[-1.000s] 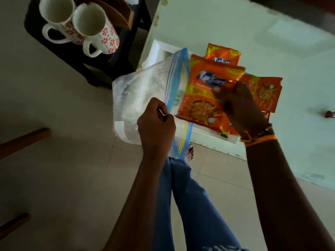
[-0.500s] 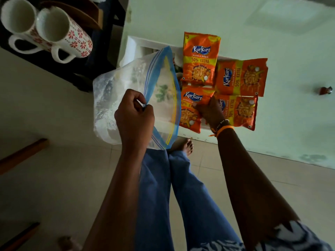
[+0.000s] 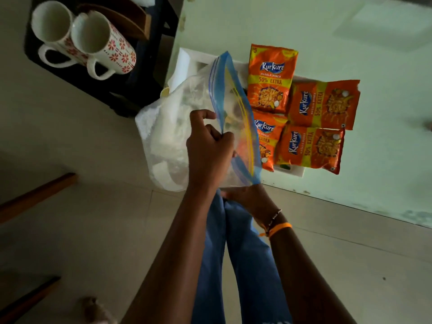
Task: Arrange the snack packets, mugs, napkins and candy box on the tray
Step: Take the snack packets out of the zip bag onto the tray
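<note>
Several orange Kurkure snack packets (image 3: 271,78) lie flat on a white tray (image 3: 184,64) at the near edge of a pale green table (image 3: 304,24). My left hand (image 3: 208,150) pinches the blue zip rim of a clear plastic bag (image 3: 170,136), held up in front of the tray's left part. White contents show inside it, too blurred to name. My right hand (image 3: 250,202) sits just under the bag's lower corner, its fingers hidden behind my left wrist. Two white mugs (image 3: 102,40) with red flowers stand on a black stool (image 3: 112,90) to the left.
A brown wooden holder (image 3: 131,24) sits behind the mugs on the stool. Wooden bars (image 3: 35,195) cross the tiled floor at the left. My legs in blue jeans (image 3: 233,265) are below the hands.
My right hand has let go of the last packet, which now lies on the tray, and has dropped to the bag's lower corner. My left hand still holds the bag's rim.
</note>
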`<action>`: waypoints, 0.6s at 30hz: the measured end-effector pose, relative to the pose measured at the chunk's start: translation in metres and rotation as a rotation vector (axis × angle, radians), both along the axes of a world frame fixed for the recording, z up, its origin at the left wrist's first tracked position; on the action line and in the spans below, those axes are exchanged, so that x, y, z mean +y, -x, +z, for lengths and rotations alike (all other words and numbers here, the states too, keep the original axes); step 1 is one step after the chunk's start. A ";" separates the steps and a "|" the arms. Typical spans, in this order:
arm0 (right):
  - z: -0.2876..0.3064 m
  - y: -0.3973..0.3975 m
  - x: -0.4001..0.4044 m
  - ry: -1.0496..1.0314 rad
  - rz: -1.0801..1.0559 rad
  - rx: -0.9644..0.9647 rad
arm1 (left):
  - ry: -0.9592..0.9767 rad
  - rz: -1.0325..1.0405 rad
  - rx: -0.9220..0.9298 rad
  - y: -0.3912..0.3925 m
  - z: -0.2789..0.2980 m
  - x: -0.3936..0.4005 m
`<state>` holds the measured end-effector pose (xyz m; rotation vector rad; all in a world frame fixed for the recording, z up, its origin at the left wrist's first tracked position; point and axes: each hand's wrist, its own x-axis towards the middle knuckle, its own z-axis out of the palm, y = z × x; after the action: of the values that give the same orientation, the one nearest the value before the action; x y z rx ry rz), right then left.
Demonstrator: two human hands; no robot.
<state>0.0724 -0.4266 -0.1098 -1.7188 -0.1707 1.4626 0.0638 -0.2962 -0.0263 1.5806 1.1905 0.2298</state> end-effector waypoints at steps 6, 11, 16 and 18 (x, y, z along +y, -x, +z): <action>0.002 -0.025 0.024 -0.166 -0.586 0.161 | 0.143 -0.059 -0.050 0.001 -0.008 0.011; 0.016 -0.077 0.004 -0.283 -0.481 0.239 | -0.141 0.024 0.162 0.015 -0.038 0.064; 0.026 -0.114 -0.007 -0.303 -0.409 0.333 | 0.593 -0.050 0.277 0.031 -0.056 0.078; 0.030 -0.119 -0.009 -0.322 -0.442 0.354 | 0.793 -0.089 0.175 0.037 -0.064 0.067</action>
<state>0.1914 -0.4358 -0.0797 -1.1291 0.1500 1.2961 0.0268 -0.2288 -0.0905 0.9547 1.1400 -0.4091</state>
